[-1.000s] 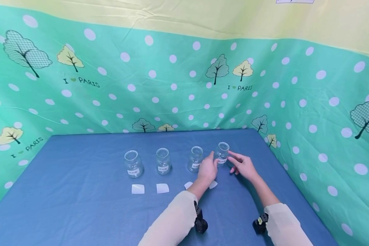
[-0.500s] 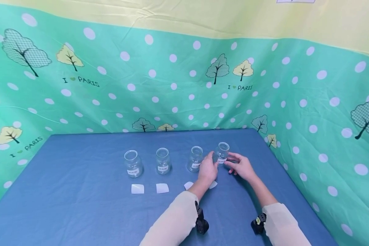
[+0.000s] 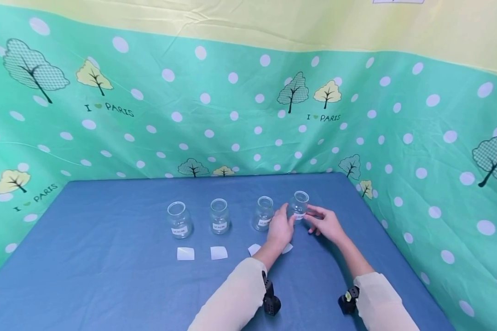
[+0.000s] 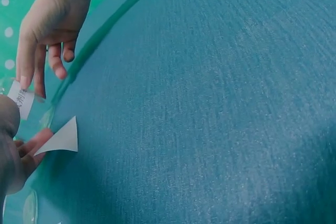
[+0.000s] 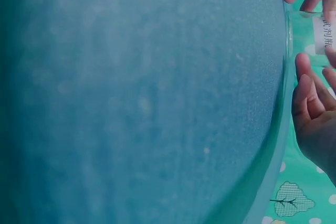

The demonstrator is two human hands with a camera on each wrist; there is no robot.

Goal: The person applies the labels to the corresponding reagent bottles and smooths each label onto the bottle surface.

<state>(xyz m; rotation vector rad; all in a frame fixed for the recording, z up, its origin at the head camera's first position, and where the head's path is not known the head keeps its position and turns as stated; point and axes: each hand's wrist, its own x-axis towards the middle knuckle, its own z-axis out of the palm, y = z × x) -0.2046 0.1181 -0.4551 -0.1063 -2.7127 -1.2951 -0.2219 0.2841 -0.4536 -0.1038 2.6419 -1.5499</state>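
Observation:
Several clear glass jars stand upright in a row, each with a white label on its front. Around the left side of the rightmost jar (image 3: pixel 301 202), my left hand (image 3: pixel 279 228) holds it, thumb in front. My right hand (image 3: pixel 326 225) is at that jar's right side, its extended thumb and index finger touching the jar by the label (image 3: pixel 299 216). In the left wrist view, the right hand's (image 4: pixel 50 24) fingertips press on the label (image 4: pixel 22 99) while its other fingers hang loose. The right wrist view shows the jar (image 5: pixel 300 31) between both hands.
To the left stand other labelled jars (image 3: pixel 220 216), the nearest (image 3: pixel 264 212) close beside my left hand. White paper pieces (image 3: pixel 185 253) lie in front of the row, some partly hidden by the left wrist. Patterned green cloth (image 3: pixel 232 115) borders the blue table (image 3: pixel 120 285).
The right thumb has moved in to the label's right edge, with the index finger by the jar's side. My left hand and the jars have stayed in place.

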